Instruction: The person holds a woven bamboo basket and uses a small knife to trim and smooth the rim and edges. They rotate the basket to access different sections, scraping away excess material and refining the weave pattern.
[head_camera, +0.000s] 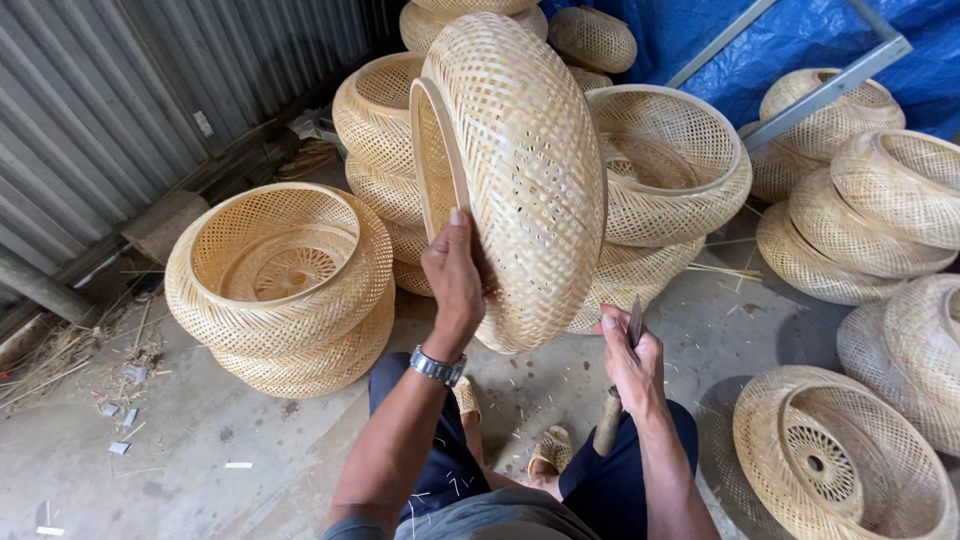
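While the left hand (455, 285) is closed on the rim of a round woven bamboo basket (520, 180), thumb up along the inner band and fingers hidden behind the weave, the basket stands tilted on edge above the person's knees, its open mouth turned to the left and its bulging side to the right. A metal wristwatch (437, 367) sits on that wrist. Just below the basket's lower edge the right hand (630, 360) is wrapped tight around a knife (618, 385), whose dark blade pokes up past the knuckles close to the weave and whose wooden handle hangs down below the palm; whether the blade touches the basket cannot be told. Both knees in dark trousers frame sandalled feet (550, 450) on the concrete floor (200, 450). On the floor to the left, near the corrugated metal wall (110, 90), two finished baskets (280, 285) lie stacked mouth up. Behind the held basket rises a taller pile of baskets (385, 150), with another open one (670, 165) beside it to the right. More baskets (870, 220) crowd the right side of the floor under a blue tarpaulin (800, 40), and one more (835, 465) lies at the lower right corner. Bamboo scraps (120, 400) litter the floor at left.
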